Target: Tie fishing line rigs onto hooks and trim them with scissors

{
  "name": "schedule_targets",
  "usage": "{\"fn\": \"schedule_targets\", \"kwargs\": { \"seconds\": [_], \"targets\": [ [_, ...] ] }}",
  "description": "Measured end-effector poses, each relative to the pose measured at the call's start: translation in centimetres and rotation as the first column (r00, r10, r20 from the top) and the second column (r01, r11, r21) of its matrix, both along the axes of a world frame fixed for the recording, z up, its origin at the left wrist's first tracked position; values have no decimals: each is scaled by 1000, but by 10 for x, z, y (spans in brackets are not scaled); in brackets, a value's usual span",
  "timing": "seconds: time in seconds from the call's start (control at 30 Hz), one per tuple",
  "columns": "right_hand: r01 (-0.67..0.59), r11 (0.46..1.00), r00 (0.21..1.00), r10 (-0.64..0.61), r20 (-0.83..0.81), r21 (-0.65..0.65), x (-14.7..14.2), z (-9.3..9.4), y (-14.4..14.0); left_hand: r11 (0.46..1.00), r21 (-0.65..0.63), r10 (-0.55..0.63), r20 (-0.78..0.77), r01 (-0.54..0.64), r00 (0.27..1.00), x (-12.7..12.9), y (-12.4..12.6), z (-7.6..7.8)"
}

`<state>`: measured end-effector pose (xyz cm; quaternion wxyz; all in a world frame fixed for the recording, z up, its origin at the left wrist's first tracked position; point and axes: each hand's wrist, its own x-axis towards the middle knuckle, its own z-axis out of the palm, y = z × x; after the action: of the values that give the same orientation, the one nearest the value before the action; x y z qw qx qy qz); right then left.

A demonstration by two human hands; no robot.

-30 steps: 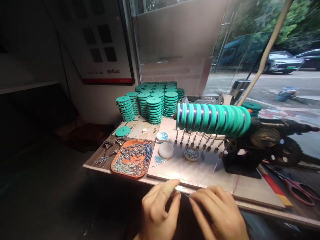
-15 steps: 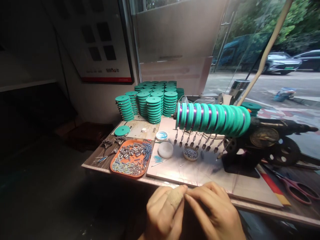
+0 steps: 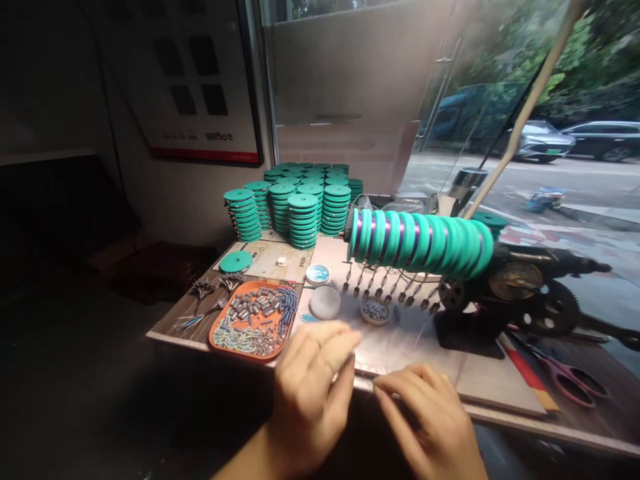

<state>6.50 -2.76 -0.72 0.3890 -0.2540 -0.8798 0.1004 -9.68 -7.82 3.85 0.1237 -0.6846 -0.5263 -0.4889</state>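
Observation:
My left hand [image 3: 307, 390] is lifted over the table's front edge, blurred, its fingertips reaching toward the pale work board [image 3: 480, 380] just right of the orange tray [image 3: 216, 341]. My right hand [image 3: 425, 423] stays low beside it, thumb and forefinger pinched together at the board's front edge. Anything between those fingers is too fine to see. Beyond the hands, a row of green spools [image 3: 420, 240] sits on the spindle of a black winding machine [image 3: 510, 293], with small metal weights [image 3: 390, 287] hanging under it.
Stacks of green spools [image 3: 295, 207] stand at the back. The orange tray holds several metal and blue parts. A white round lid [image 3: 325, 301], a bowl of beads [image 3: 375, 310], a blue dish [image 3: 318, 273] and a single green disc [image 3: 236, 261] lie nearby. Red-handled scissors [image 3: 570, 380] lie at the right.
My hands, which were pinched together at the table edge, have parted: the left hand rose and moved forward over the board. The view shifted slightly.

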Motion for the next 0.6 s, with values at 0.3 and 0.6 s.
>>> {"fn": "schedule_targets", "kwargs": {
  "seconds": [0.3, 0.6],
  "targets": [
    [4, 1000, 996, -2, -85, 25, 3, -10, -6, 718, -691, -380, -493, -86, 783, 32, 152, 151],
    [-32, 999, 993, 28, -115, -30, 6, -13, -8, 746, -661, -389, -535, -84, 750, 32, 166, 138]
  ]
}}
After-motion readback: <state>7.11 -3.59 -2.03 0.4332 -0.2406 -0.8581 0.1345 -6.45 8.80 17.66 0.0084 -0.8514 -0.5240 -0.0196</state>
